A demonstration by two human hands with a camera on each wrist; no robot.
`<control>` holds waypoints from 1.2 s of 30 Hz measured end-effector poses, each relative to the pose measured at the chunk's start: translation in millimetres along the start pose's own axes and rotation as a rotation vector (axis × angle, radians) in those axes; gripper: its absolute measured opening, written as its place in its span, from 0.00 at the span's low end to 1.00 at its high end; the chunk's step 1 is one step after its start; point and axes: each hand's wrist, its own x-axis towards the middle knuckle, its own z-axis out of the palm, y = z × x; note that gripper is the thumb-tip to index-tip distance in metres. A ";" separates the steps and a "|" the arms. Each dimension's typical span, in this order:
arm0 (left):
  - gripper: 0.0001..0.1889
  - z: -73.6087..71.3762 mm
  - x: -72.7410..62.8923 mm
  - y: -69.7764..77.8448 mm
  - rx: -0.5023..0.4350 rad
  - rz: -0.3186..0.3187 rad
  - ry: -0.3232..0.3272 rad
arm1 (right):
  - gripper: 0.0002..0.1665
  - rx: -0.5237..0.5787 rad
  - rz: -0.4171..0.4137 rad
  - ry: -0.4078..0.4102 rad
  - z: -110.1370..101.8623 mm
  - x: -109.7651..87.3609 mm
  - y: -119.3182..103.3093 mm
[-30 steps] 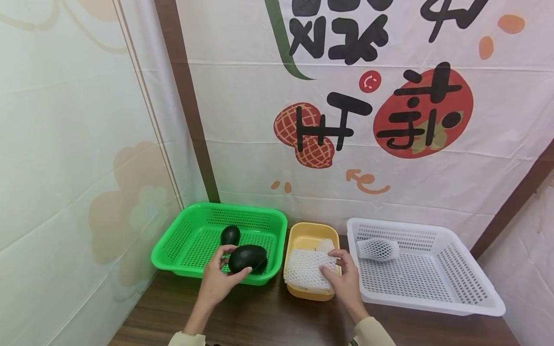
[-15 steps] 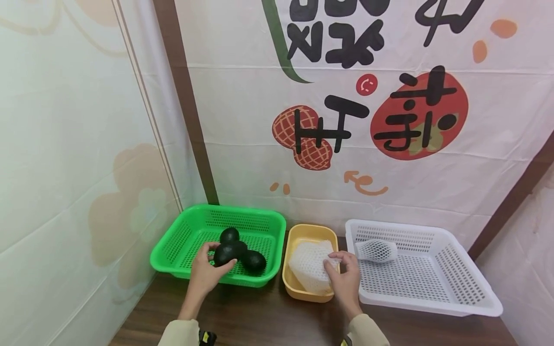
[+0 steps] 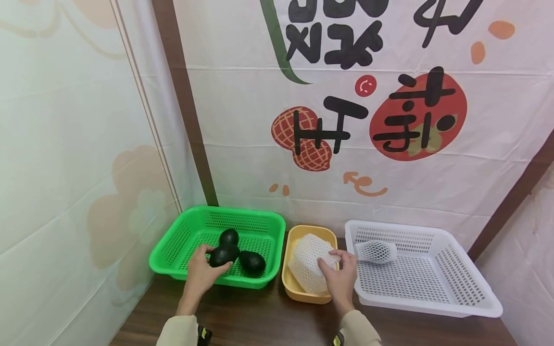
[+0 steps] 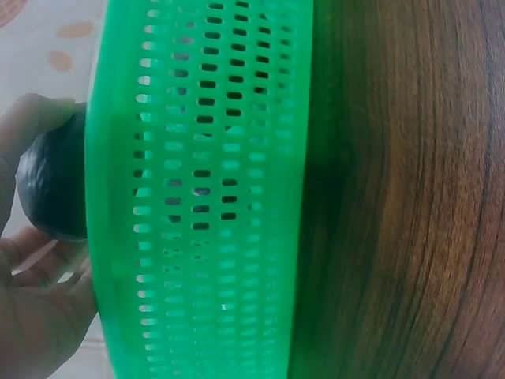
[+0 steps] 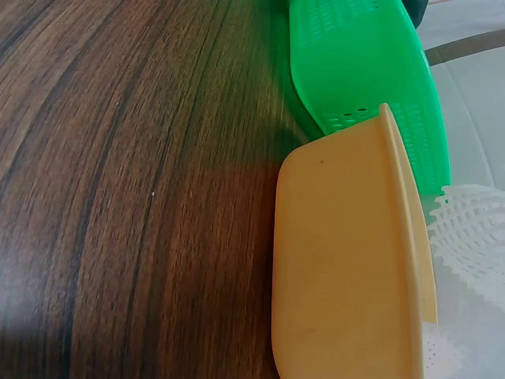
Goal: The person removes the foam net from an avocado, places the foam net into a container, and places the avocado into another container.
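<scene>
My left hand [image 3: 200, 271] grips a dark avocado [image 3: 223, 255], thumb on its near side, over the front part of the green basket [image 3: 246, 210]. Two more avocados lie in that basket, one behind [image 3: 229, 237] and one to the right [image 3: 252, 262]. In the left wrist view the held avocado [image 4: 54, 178] shows beside the basket's rim. Between thumb and fingers my right hand [image 3: 343, 276] pinches a white foam net sleeve [image 3: 312, 251] above the yellow tray [image 3: 309, 297]. Another foam net [image 3: 305, 276] lies beneath it in the tray. The right wrist view leaves out the right hand.
To the right stands a white basket [image 3: 433, 307], with an oval thing in a foam net [image 3: 375, 251] at its back left. All three containers stand side by side on a dark wooden table [image 3: 259, 317], close to the printed cloth wall [image 3: 242, 168] behind.
The left hand has moved left with its avocado, bringing the right-hand avocado into view. The right hand has kept its pinch, and its foam net now stands apart from the one beneath.
</scene>
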 end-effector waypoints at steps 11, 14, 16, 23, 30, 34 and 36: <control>0.31 2.1 0.4 -2.7 0.063 0.000 -0.053 | 0.22 -0.072 0.110 -0.073 10.6 -0.2 3.4; 0.31 1.4 0.0 -2.4 0.062 0.001 -0.060 | 0.24 -0.089 0.133 -0.088 12.0 -1.6 4.6; 0.30 1.2 -0.1 -2.2 0.064 0.002 -0.062 | 0.25 -0.097 0.147 -0.096 12.9 -1.8 5.9; 0.29 2.8 0.3 -2.0 0.070 0.005 -0.068 | 0.28 -0.179 0.138 -0.085 18.5 -0.4 15.0; 0.29 4.5 0.6 -2.1 0.077 0.022 -0.055 | 0.29 -0.275 0.158 -0.164 23.7 -0.4 23.6; 0.29 3.9 0.0 -2.6 0.082 0.017 -0.051 | 0.28 -0.264 0.150 -0.195 23.8 -2.9 24.4; 0.30 3.1 -0.2 -3.0 0.086 0.014 -0.051 | 0.28 -0.248 0.132 -0.193 23.8 -3.8 23.8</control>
